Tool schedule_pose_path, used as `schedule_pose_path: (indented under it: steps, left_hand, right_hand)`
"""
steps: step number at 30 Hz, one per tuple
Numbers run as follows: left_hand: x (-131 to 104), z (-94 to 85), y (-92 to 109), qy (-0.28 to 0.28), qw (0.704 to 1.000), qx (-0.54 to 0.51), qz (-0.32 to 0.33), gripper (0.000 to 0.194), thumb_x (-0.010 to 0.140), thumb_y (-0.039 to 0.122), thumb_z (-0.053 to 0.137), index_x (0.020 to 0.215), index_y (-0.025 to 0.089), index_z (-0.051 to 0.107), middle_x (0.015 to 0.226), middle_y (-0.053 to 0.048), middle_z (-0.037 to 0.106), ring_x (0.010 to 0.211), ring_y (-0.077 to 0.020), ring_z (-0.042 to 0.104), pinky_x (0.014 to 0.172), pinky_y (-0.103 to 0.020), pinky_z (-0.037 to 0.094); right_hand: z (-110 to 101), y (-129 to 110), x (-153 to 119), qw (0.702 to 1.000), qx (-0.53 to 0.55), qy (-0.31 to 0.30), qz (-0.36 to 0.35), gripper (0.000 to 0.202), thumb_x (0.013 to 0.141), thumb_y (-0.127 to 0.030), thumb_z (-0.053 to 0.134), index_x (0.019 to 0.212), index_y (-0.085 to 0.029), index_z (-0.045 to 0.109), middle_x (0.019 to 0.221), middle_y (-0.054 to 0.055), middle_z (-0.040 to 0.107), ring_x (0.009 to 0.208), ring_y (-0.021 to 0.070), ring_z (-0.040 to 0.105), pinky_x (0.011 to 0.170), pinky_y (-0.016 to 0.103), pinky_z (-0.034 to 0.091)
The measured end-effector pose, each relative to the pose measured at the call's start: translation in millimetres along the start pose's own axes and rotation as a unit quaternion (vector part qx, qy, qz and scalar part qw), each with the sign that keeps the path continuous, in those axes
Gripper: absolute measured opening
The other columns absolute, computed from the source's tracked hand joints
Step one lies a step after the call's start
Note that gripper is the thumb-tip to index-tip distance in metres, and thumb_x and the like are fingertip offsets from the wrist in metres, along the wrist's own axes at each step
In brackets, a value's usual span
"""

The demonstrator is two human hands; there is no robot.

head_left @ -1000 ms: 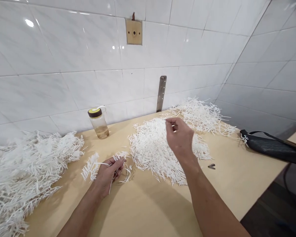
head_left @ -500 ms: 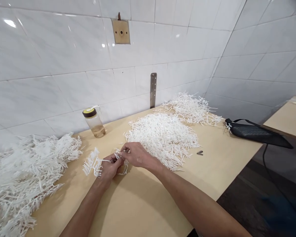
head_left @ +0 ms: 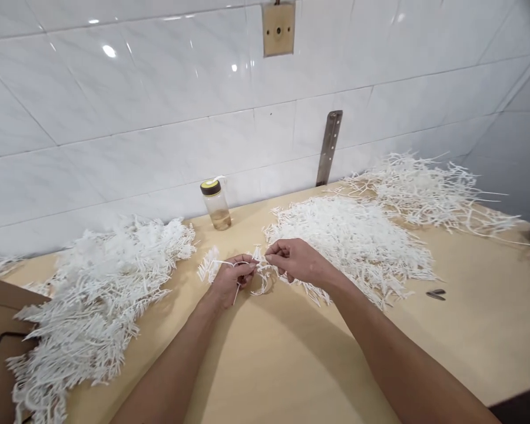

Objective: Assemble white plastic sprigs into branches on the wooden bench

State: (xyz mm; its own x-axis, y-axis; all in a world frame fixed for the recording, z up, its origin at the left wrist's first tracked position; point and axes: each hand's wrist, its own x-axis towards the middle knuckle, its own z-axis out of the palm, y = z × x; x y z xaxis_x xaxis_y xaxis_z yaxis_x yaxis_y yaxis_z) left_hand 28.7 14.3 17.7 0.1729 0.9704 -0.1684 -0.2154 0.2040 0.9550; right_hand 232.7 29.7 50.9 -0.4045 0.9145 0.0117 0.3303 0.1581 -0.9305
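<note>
My left hand [head_left: 232, 281] is closed on a white branched plastic strip [head_left: 209, 265]. The strip has comb-like side twigs and sticks out on both sides of the fingers, with a thin tail below. Just to the right, my right hand [head_left: 299, 260] pinches thumb against forefinger close to the strip's right end; what sits between those fingertips is too small to make out. Beside and behind that hand spreads a heap of short white plastic pieces [head_left: 344, 232]. A larger pile of white branched strips [head_left: 110, 288] lies to the left.
A clear bottle [head_left: 218, 212] with a dark and yellow lid stands near the tiled wall. Thin white stems [head_left: 428, 188] lie at the back right. A small dark metal clip-like tool [head_left: 436, 294] rests on the table [head_left: 291, 365]. A perforated metal strip [head_left: 329, 147] leans against the wall.
The view has swung left, so everything sits farther right in it. My hands have drawn slightly apart, the right hand's fingertips now away from the left's.
</note>
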Motion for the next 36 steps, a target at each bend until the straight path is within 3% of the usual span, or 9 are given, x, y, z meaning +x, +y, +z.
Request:
schedule_pose_path:
  steps: [8,13,15,20,23,30,36]
  left_hand:
    - [-0.7,4.7,-1.9,0.020,1.000,-0.002,0.004,0.042,0.056,0.038,0.090,0.069,0.016,0.058,0.053,0.006,0.044,0.044,-0.0036,0.031,0.046,-0.023,0.012]
    - [-4.0,7.4,0.9,-0.002,1.000,0.029,-0.011,0.042,0.057,0.042,0.088,0.069,0.016,0.057,0.051,0.009,0.037,0.043,-0.0025,0.022,0.046,-0.023,0.008]
    - [-6.2,10.5,3.4,-0.001,0.998,0.049,-0.026,0.040,0.054,0.040,0.088,0.069,0.015,0.060,0.050,0.008,0.039,0.043,-0.0026,0.023,0.046,-0.023,0.010]
    - [-11.1,19.9,9.2,-0.007,0.994,0.099,-0.048,0.036,0.050,0.037,0.087,0.066,0.014,0.064,0.056,0.002,0.054,0.049,-0.0074,0.042,0.049,-0.023,0.026]
    - [-10.5,20.7,7.3,-0.021,0.990,0.131,-0.042,0.033,0.054,0.038,0.085,0.066,0.014,0.065,0.056,0.003,0.053,0.051,-0.0086,0.044,0.053,-0.024,0.031]
    - [-5.9,14.6,2.9,-0.024,0.982,0.179,-0.049,0.030,0.060,0.039,0.080,0.068,0.015,0.064,0.054,0.003,0.052,0.047,-0.0083,0.040,0.050,-0.024,0.028]
    - [-7.8,9.7,6.0,-0.028,0.987,0.151,-0.044,0.030,0.055,0.037,0.083,0.065,0.015,0.065,0.056,0.001,0.056,0.050,-0.0098,0.045,0.051,-0.024,0.031]
  right_hand:
    - [-8.5,2.4,0.0,0.999,0.000,-0.030,0.019,0.017,0.079,-0.031,0.069,0.089,-0.017,0.065,0.066,0.002,0.065,0.053,0.0127,0.059,0.045,0.023,0.050]
    - [-13.4,-3.1,-2.5,0.997,-0.027,0.076,-0.002,0.021,0.085,-0.038,0.059,0.088,-0.018,0.066,0.067,0.002,0.062,0.058,0.0138,0.057,0.044,0.022,0.045]
    - [-10.0,-4.1,-2.3,0.995,-0.044,0.089,-0.032,0.025,0.088,-0.040,0.055,0.090,-0.018,0.067,0.070,0.002,0.063,0.059,0.0138,0.056,0.047,0.023,0.042]
    - [3.8,-2.9,0.1,0.991,-0.108,-0.003,-0.074,0.023,0.085,-0.036,0.059,0.091,-0.019,0.073,0.089,0.004,0.073,0.074,0.0165,0.062,0.064,0.027,0.045]
    - [7.6,-1.5,1.6,0.992,-0.109,-0.018,-0.056,0.020,0.082,-0.035,0.062,0.087,-0.020,0.075,0.089,0.005,0.074,0.079,0.0185,0.065,0.066,0.028,0.046]
    - [6.0,-0.3,0.3,0.996,-0.089,-0.015,-0.027,0.018,0.081,-0.033,0.061,0.080,-0.018,0.072,0.073,0.002,0.070,0.062,0.0143,0.060,0.054,0.024,0.043]
    - [5.5,4.7,3.1,0.996,-0.045,-0.069,0.025,0.015,0.082,-0.028,0.059,0.087,-0.018,0.069,0.063,-0.001,0.063,0.042,0.0097,0.053,0.040,0.022,0.040]
